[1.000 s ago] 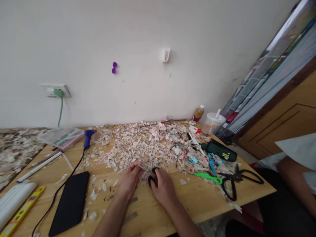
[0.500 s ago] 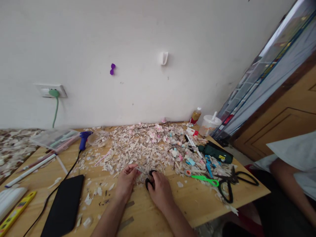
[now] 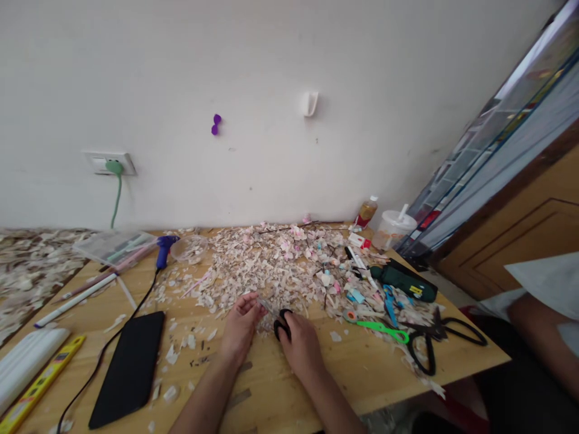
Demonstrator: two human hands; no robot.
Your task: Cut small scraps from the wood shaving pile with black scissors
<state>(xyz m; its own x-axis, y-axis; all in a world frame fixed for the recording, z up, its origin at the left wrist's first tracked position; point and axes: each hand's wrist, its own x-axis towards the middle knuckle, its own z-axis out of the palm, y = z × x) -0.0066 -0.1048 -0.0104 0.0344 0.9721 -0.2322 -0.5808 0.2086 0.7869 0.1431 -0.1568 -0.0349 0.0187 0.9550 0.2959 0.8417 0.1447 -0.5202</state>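
My right hand [image 3: 302,346] is closed around the black-handled scissors [image 3: 280,329], fingers in the loops. The thin blades point up and left, toward the fingertips of my left hand [image 3: 240,328]. That hand is closed in a pinch at the blade tips; what it pinches is pale and too small to make out. Both hands are over the near edge of a wide heap of pale petal-like scraps [image 3: 253,265]. Pink-and-white blossoms [image 3: 289,247] on thin dark twigs lie on the heap.
To the left lie a black tablet-like slab [image 3: 129,367], a blue glue gun [image 3: 164,250] with its cord, and a yellow level [image 3: 43,377]. On the right are larger black scissors [image 3: 436,331], green scissors [image 3: 382,330], a bottle [image 3: 366,212] and a lidded cup [image 3: 394,229]. A person sits at far right.
The view has swung slightly left, so everything appears farther right. The scissors' handle loops have drawn closer together. Both hands remain at about the same spot over the table.
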